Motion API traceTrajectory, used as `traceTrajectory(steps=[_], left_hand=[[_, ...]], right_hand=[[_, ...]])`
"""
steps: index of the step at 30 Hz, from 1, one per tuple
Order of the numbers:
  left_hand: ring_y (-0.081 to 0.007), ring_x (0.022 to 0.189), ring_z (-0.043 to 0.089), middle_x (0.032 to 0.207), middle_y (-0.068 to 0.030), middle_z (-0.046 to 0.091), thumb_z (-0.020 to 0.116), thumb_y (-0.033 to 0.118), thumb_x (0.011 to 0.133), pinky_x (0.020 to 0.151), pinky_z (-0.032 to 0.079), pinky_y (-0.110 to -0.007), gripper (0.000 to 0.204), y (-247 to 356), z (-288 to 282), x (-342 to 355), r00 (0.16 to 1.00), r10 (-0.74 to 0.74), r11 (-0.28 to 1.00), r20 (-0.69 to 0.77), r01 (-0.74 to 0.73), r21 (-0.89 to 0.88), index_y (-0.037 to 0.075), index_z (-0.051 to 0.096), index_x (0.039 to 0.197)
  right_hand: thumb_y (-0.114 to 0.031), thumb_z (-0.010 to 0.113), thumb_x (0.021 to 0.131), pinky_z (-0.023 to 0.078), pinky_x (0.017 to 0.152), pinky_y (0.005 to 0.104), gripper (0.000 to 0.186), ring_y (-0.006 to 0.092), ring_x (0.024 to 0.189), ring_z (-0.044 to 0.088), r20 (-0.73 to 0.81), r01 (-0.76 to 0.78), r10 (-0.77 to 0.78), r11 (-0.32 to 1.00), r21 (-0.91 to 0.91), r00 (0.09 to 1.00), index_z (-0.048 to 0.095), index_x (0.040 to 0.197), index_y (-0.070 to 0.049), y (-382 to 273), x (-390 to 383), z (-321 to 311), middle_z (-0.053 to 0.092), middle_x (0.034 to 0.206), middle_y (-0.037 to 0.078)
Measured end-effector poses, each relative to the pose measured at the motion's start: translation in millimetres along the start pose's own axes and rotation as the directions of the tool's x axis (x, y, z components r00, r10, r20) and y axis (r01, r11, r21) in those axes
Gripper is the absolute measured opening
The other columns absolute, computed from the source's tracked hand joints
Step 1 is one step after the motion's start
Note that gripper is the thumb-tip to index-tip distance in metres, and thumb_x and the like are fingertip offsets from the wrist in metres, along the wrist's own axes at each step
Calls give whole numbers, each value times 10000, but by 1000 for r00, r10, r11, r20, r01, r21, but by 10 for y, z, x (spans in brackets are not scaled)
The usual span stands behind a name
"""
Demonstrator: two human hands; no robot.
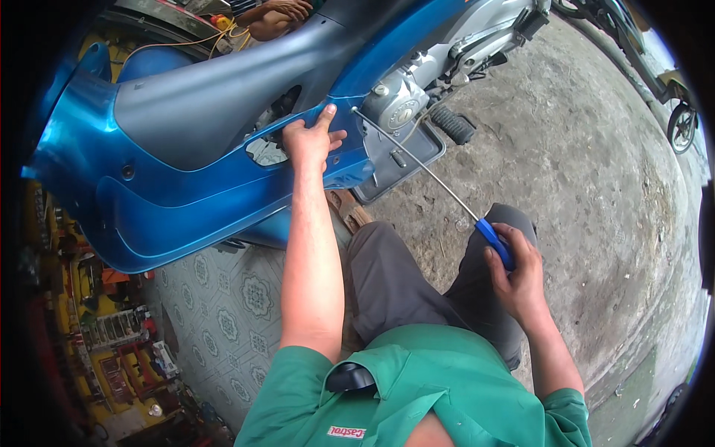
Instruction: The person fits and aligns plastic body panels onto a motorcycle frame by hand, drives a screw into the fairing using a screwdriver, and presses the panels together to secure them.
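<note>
My right hand is closed around the blue handle of a long screwdriver. Its thin metal shaft slants up and left, and its tip meets the rear edge of a motorbike's blue side panel, beside the engine. My left hand grips that same panel at the rear end of its oblong cut-out. Some of the left fingers are hidden in the opening; others lie against the blue surface. A grey inner cover runs above the blue part.
The silver engine and black footrest are right of the panel, above a grey tray holding small parts. Tools lie on a cluttered rack at lower left. Another person's hands show at the top. A wheel stands far right.
</note>
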State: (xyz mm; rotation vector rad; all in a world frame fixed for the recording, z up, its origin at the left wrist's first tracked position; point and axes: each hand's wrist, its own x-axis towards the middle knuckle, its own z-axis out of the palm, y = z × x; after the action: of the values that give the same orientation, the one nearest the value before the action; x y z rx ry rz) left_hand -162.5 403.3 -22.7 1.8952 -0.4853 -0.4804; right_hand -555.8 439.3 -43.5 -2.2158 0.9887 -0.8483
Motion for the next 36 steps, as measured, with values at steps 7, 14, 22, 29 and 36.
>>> traceTrajectory(steps=[7,14,22,29,36], left_hand=[[-245,639,753,848,-188,731,803,288,923,532,599,-289,390,1,111,-122,993,87,990,-80,-77,121,-63,632,917],[-243,647,757,853,-180,737,810,334,914,554,589,-294,429,54,107,-114,995,73,988,-74,-63,139,-52,624,896],[-256,662,761,901,-198,740,812,344,909,583,626,-313,441,75,20,-37,1000,-25,997,13,24,71,-65,656,967],[-255,664,761,906,-191,742,816,313,908,588,640,-316,425,39,73,-75,1000,8,991,-29,-4,137,-77,671,996],[-266,715,764,1052,-212,720,803,254,921,562,629,-313,490,117,84,-42,999,-45,998,-17,45,50,-108,607,1186]], right_hand=[[-220,659,1004,430,583,288,355,84,661,531,223,-300,253,930,212,941,629,1272,11,18,-48,63,620,799,52],[-273,642,1021,464,680,289,377,103,699,534,591,-794,530,394,464,608,627,1250,25,3,-20,-26,591,774,22],[-254,664,1010,513,734,327,390,157,767,630,420,-444,332,872,204,844,617,1275,27,-97,62,30,708,885,60],[-256,668,1010,505,790,322,404,146,855,628,443,-541,358,736,408,822,611,1318,0,-38,-39,150,711,938,67],[-234,643,1024,452,682,268,390,99,761,510,709,-779,379,489,393,595,599,1336,-5,-253,-6,86,578,841,-17]])
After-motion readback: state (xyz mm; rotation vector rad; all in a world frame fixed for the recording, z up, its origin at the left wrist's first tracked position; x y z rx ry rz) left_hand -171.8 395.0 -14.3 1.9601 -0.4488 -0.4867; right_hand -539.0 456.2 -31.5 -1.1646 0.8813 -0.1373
